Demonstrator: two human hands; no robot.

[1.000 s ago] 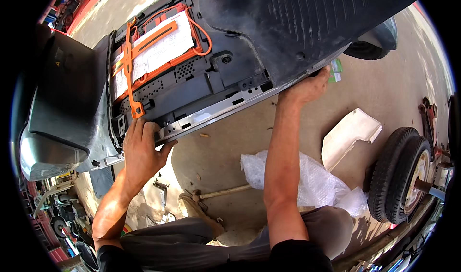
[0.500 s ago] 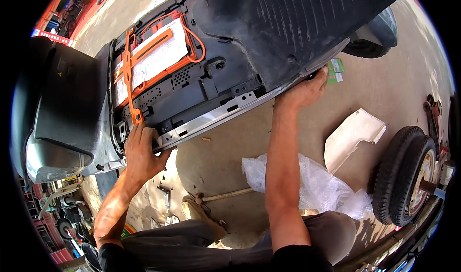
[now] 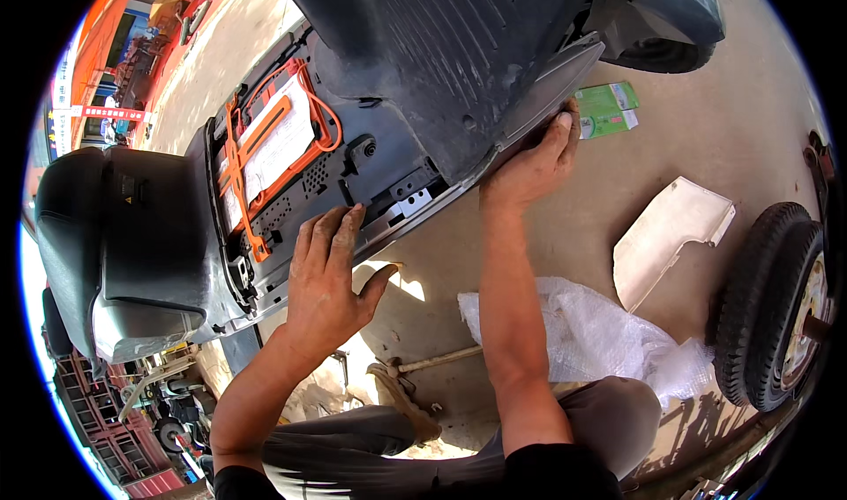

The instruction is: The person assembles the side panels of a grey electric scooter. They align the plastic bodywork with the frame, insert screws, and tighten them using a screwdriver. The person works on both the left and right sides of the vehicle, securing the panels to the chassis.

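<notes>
A grey electric scooter (image 3: pixel 150 227) lies across the view with its floor compartment uncovered. In that compartment, orange straps (image 3: pixel 236 178) cross over a white paper sheet (image 3: pixel 281 152). My left hand (image 3: pixel 328 293) is open, fingers stretched and thumb apart, over the near side rail (image 3: pixel 397 233); whether its fingertips touch the scooter I cannot tell. Farther right, my right hand (image 3: pixel 534 165) is closed round the lower edge of the grey side panel (image 3: pixel 560 81), beside the ribbed black front shield (image 3: pixel 450 55). Some of its fingertips are hidden behind the panel.
A green box (image 3: pixel 609 109) lies beyond my right hand. On the ground to the right are a whitish flat panel (image 3: pixel 663 240), crumpled bubble wrap (image 3: pixel 591 337) and a tyred wheel (image 3: pixel 750 315). A long-handled tool (image 3: pixel 438 359) lies near my foot.
My left hand has come off the rail's rear end and moved right, its fingers spreading. My right hand stays on the side panel. The view has shifted, showing more background at left.
</notes>
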